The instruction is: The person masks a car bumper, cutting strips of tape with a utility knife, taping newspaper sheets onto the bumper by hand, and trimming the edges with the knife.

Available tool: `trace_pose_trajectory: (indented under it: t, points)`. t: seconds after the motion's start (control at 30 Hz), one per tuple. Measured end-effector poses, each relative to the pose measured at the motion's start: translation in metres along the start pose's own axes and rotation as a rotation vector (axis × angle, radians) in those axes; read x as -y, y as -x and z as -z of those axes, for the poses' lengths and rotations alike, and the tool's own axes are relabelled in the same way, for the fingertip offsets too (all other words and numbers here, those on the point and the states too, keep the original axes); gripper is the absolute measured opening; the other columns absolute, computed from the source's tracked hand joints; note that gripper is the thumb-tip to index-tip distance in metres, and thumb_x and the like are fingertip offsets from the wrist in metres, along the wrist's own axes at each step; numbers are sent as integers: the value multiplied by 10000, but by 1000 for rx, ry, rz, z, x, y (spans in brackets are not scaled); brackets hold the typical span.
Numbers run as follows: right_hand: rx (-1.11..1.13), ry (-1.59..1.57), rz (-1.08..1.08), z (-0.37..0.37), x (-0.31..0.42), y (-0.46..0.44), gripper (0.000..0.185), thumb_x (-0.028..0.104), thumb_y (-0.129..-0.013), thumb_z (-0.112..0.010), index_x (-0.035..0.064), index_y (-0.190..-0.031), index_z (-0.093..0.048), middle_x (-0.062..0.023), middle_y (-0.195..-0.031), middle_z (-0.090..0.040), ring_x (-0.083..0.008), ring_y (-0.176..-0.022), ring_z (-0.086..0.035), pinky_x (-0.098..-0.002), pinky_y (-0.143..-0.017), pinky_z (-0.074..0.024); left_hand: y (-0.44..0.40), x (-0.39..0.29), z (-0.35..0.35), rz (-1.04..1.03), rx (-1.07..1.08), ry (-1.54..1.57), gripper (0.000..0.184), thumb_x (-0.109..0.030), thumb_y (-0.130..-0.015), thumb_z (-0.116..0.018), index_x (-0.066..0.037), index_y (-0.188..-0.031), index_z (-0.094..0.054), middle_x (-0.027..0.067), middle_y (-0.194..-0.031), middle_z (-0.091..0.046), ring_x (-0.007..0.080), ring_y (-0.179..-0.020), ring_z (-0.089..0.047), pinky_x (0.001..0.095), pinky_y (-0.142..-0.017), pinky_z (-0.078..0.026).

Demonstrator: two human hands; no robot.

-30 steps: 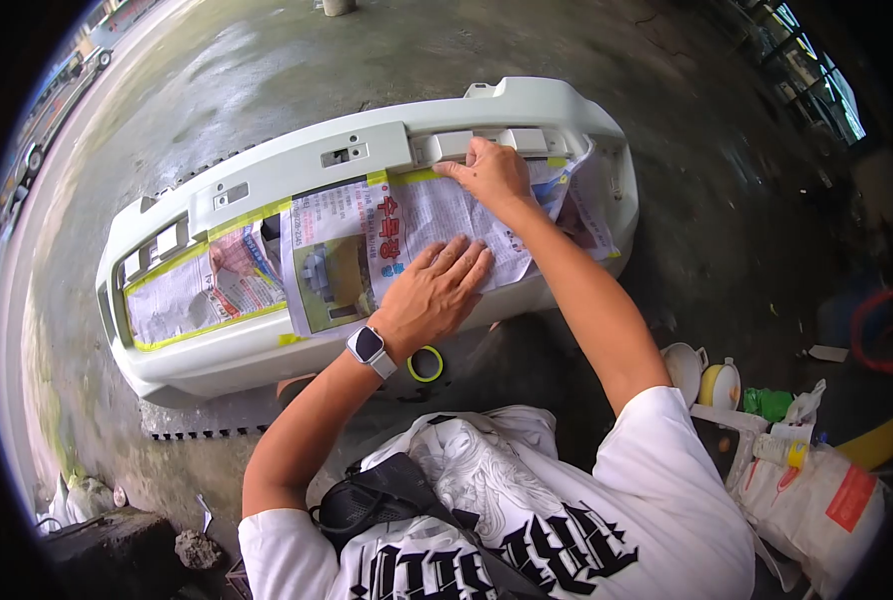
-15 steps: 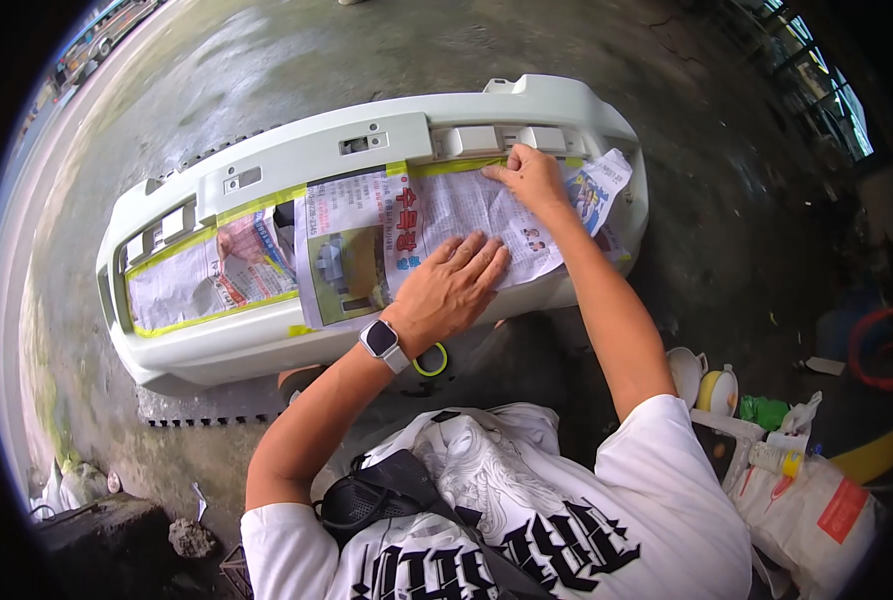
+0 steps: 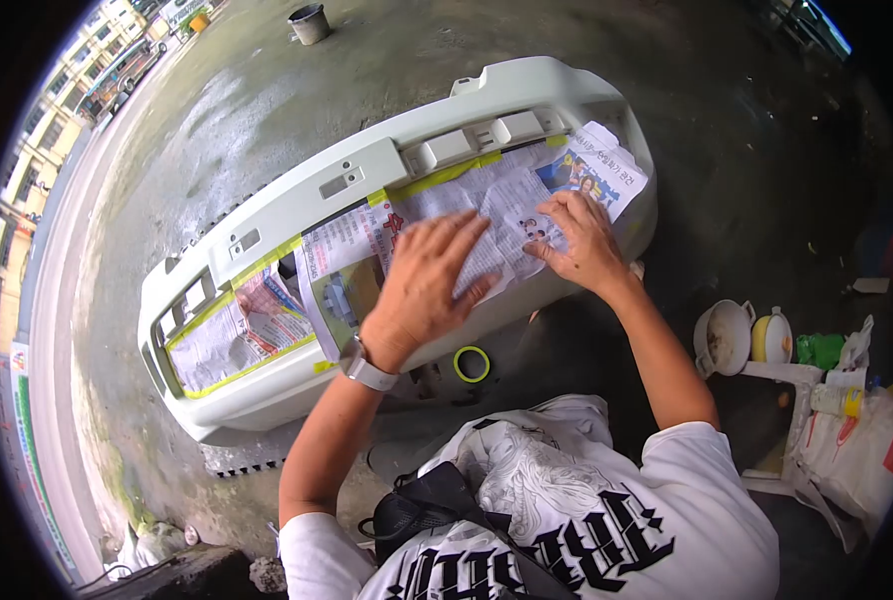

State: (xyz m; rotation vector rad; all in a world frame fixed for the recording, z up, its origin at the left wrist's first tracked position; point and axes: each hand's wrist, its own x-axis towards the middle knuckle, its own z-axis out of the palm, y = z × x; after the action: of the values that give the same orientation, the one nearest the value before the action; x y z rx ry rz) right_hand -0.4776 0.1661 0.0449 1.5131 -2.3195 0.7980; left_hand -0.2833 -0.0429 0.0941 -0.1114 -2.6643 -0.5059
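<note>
A white car bumper (image 3: 267,392) lies across the floor, its openings covered by newspaper held with yellow-green tape (image 3: 443,177). My left hand (image 3: 429,275) is over the middle sheet, fingers apart and holding nothing. To its right, my right hand (image 3: 579,240) is at the newspaper (image 3: 507,200), fingers spread and slightly curled, with nothing visible between them. The sheet's right end (image 3: 607,165), printed with a blue picture, spreads over the bumper's right side. Whether either palm touches the paper cannot be made out.
A roll of yellow-green tape (image 3: 472,364) lies on the floor near my body. At the right are a white bowl (image 3: 724,338), a green bag (image 3: 820,350) and a white sack (image 3: 857,450). A bucket (image 3: 310,24) stands beyond the bumper.
My right hand has left the tape along the bumper's upper edge and come down over the sheet. My left hand has lifted its fingers from lying flat. The view has shifted and turned.
</note>
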Motion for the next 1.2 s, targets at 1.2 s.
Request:
trace_pose_trajectory:
  t: [1.2]
  points:
    - [-193,-1438,-1776,-136,25,210,110,199,-971,-656,109,-920,-619,16,-712,-484,-111,-629,-467,-292,-597,-396,-35,-7,-57,-30,336,214,713,-379,-888,-796,-93,-1491,-546,144,-1590,-482,373,-1490,-440,526,-1173,-371]
